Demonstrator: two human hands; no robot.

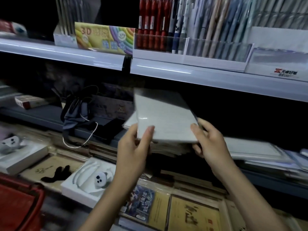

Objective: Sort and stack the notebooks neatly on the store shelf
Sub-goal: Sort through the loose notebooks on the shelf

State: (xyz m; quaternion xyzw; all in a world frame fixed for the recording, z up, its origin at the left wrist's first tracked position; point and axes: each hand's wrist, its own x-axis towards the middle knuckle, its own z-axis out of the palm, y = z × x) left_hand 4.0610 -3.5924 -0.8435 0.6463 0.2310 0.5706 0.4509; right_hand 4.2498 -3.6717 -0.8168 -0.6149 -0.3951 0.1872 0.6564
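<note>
Two clear trays [158,55] on the upper shelf [216,77] hold red pens [150,17] and pastel pens [216,22]. Below, the left hand [133,150] and right hand [210,147] each pinch a near corner of a plain pale-grey notebook [165,117], tilted just above a stack of notebooks [168,148] on the middle shelf [50,117].

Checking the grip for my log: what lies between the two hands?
In the head view, a pale grey notebook spans the gap: the left hand grips its near left corner, the right hand its near right corner, over a dim stack beneath.
</note>
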